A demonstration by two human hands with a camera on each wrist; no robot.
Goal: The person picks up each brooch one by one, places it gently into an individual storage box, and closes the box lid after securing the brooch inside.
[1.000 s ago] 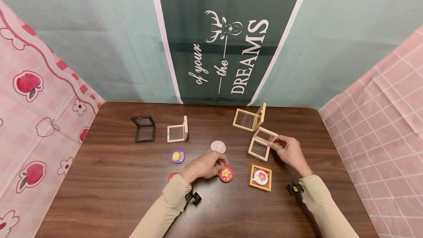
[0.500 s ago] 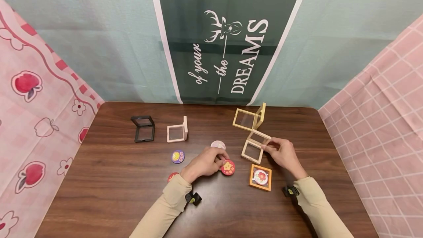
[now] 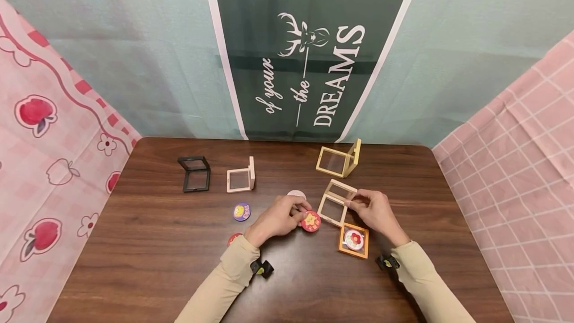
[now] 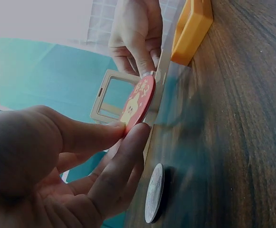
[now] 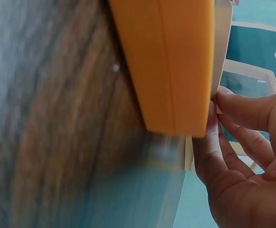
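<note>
Between the thumb and fingers of my left hand [image 3: 279, 216] is a round red badge [image 3: 311, 222] with a yellow star figure. In the left wrist view the badge [image 4: 137, 105] is tilted and raised off the table. My right hand [image 3: 374, 213] pinches the right side of a beige hinged display frame [image 3: 335, 199], which lies unfolded just right of the badge. An orange display frame [image 3: 353, 254] holding a white badge with a red flower sits in front of it. This orange frame [image 5: 171, 71] partly covers the beige one in the right wrist view.
A pale badge [image 3: 297, 194] lies behind my left hand. To the left are a purple badge [image 3: 241, 212] and another red badge [image 3: 235, 239], partly covered by my wrist. Unfolded black [image 3: 196, 171], pale pink [image 3: 251, 174] and yellow [image 3: 353, 158] frames stand along the back.
My right hand has drawn the beige frame leftward and slightly nearer, to the badge and the orange frame. My left hand has moved the red badge a little away and to the right.
</note>
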